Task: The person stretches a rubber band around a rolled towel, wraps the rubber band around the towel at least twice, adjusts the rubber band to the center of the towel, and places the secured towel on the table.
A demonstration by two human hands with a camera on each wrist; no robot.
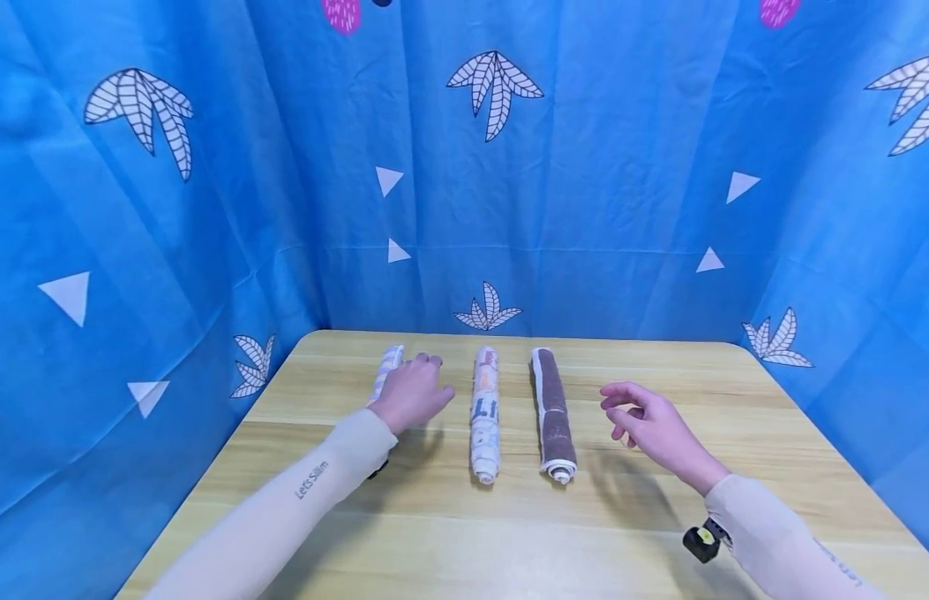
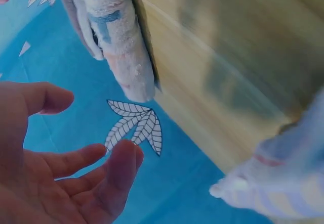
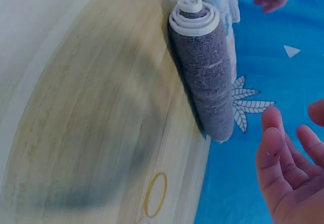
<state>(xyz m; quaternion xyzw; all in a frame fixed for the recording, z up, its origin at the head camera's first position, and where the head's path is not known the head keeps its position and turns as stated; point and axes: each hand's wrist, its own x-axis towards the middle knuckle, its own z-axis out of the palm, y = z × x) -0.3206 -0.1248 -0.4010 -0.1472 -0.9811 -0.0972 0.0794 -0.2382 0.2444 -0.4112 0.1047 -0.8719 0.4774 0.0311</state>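
Observation:
Three rolled towels lie on the wooden table. My left hand [image 1: 413, 393] is over the striped white-and-lavender towel [image 1: 388, 363], hiding its near part. In the left wrist view the fingers spread apart with nothing between them, and the striped towel [image 2: 283, 183] shows blurred at the right. The white patterned towel [image 1: 485, 417] lies in the middle. To its right is the brown towel [image 1: 556, 408] with white edging, its spiral end toward me. My right hand [image 1: 654, 427] hovers right of the brown towel, fingers loosely bent and holding nothing.
The wooden table [image 1: 509, 542] reaches back to a blue curtain [image 1: 621, 167] with leaf prints, which also hangs along both sides. A small black device [image 1: 701, 543] sits at the right wrist. A yellow oval loop [image 3: 155, 194] appears on the table in the right wrist view.

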